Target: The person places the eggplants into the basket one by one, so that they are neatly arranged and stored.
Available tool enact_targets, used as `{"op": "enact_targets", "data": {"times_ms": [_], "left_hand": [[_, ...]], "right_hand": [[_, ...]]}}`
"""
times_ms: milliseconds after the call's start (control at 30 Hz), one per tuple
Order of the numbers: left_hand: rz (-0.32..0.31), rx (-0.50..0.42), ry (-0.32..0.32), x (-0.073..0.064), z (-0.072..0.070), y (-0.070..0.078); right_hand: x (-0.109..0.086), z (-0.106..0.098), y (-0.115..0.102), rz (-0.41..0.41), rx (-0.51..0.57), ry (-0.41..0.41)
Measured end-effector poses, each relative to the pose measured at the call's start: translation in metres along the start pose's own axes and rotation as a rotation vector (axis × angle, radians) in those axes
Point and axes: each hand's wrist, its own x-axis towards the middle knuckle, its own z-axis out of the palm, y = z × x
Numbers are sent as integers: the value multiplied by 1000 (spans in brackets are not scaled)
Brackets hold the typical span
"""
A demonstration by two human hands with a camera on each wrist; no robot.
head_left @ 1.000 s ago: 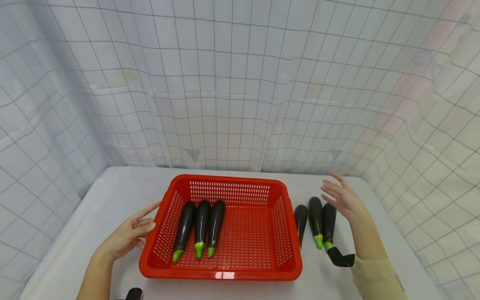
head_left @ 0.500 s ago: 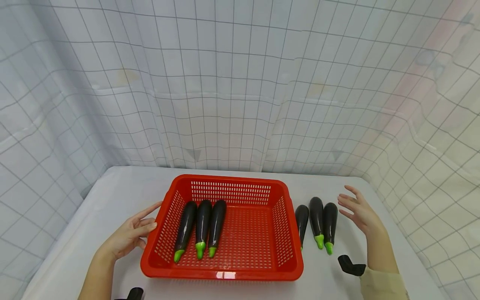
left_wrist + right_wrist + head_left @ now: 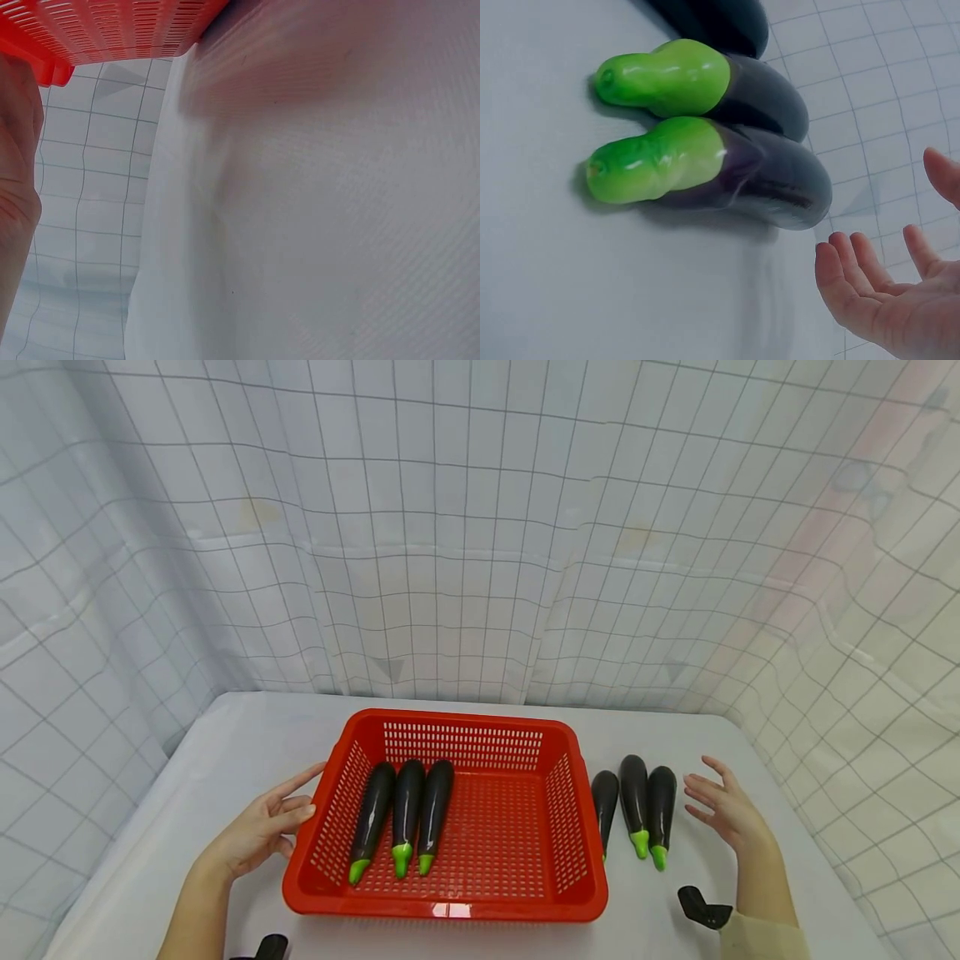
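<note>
A red plastic basket [image 3: 495, 908] stands in the middle of the head view. Three dark eggplants with green stems lie side by side in its left part, the middle eggplant [image 3: 408, 797] among them. My left hand [image 3: 258, 831] touches the basket's left rim, index finger stretched along it and the other fingers loosely bent. Right of the basket lie three more eggplants: one eggplant [image 3: 604, 802] partly hidden by the rim, a middle eggplant [image 3: 634, 793] and a right eggplant [image 3: 661, 806]. My right hand [image 3: 727, 806] hovers beside that last one, fingers spread, holding nothing.
A white cloth [image 3: 247, 735] covers the table. Grid-patterned white curtains [image 3: 465, 568] hang behind and at both sides. A black wrist device [image 3: 703, 908] sits by the right sleeve [image 3: 763, 937], and another black device [image 3: 272, 947] shows near the left forearm.
My right hand has moved right and nearer to me, away from the eggplants beside the basket. The left hand has stayed at the rim, and the eggplants lie as before.
</note>
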Motion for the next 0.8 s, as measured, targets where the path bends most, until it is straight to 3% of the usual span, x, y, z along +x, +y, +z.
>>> {"op": "enact_targets", "data": {"times_ms": [533,800], "left_hand": [[3,2,3,0,1,0],[-7,14,24,0,1,0]], "right_hand": [[0,8,17,108,46,-18],[3,8,26,138,-25,-25]]}}
